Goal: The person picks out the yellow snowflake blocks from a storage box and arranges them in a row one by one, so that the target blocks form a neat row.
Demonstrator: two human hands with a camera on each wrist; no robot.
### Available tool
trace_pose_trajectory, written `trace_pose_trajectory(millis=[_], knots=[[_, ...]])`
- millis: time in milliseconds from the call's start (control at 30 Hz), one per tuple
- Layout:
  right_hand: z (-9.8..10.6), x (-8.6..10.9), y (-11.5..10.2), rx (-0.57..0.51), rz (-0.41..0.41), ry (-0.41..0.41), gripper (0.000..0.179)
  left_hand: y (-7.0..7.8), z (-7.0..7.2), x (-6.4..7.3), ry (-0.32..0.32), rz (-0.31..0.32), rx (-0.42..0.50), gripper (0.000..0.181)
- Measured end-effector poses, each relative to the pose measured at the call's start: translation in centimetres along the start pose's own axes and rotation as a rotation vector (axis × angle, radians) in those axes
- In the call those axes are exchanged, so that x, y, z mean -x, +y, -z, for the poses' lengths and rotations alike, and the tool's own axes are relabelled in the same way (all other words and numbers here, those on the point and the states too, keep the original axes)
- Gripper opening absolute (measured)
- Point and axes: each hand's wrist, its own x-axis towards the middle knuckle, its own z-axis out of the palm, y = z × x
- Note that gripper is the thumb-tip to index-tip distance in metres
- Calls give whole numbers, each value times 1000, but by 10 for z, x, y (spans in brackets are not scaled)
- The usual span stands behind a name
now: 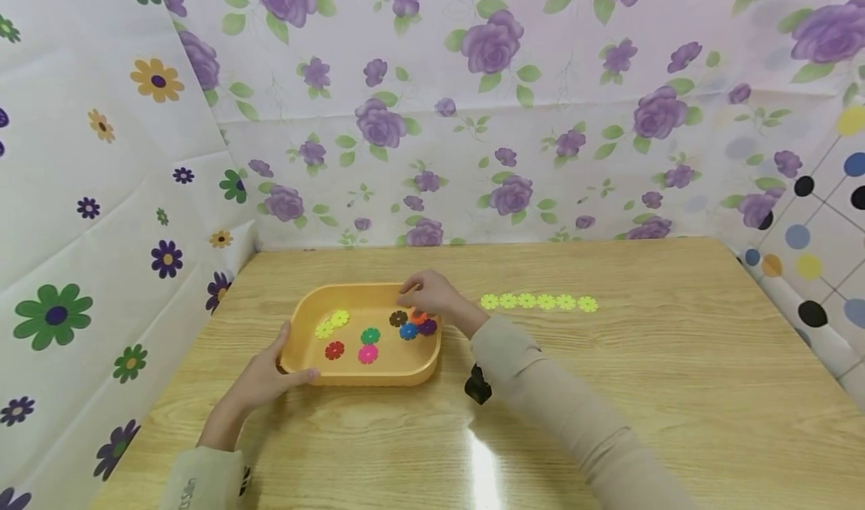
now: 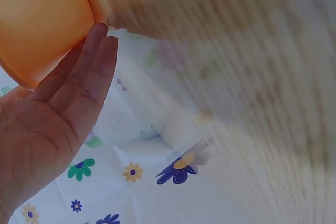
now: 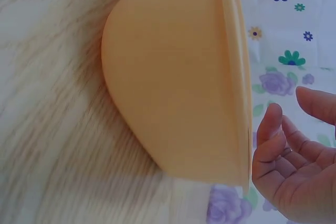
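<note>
An orange-yellow plastic tray stands left of centre on the table. Inside lie yellow snowflake discs, a red disc, a green disc, a pink disc, and a cluster with dark brown, blue, purple and orange discs. My left hand rests against the tray's left front corner, thumb along the front rim, fingers straight on the outer wall. Above the right end hovers my right hand, fingers loosely bent. In the right wrist view, that hand shows nothing between thumb and fingers.
Several yellow snowflake discs form a row on the wooden table, right of the tray. Flowered cloth hangs behind the table, with patterned sheets at both sides. A black device shows beside my right sleeve.
</note>
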Motion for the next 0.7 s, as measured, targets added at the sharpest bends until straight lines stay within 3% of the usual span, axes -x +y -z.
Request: trace_pose_trajectory(millis=[400, 700], knots=[[-28, -6, -10, -78, 8, -23, 40, 3, 0, -2, -6, 1, 4, 109], [-57, -9, -14, -8, 25, 0, 48, 3, 0, -1, -28, 41, -17, 109]])
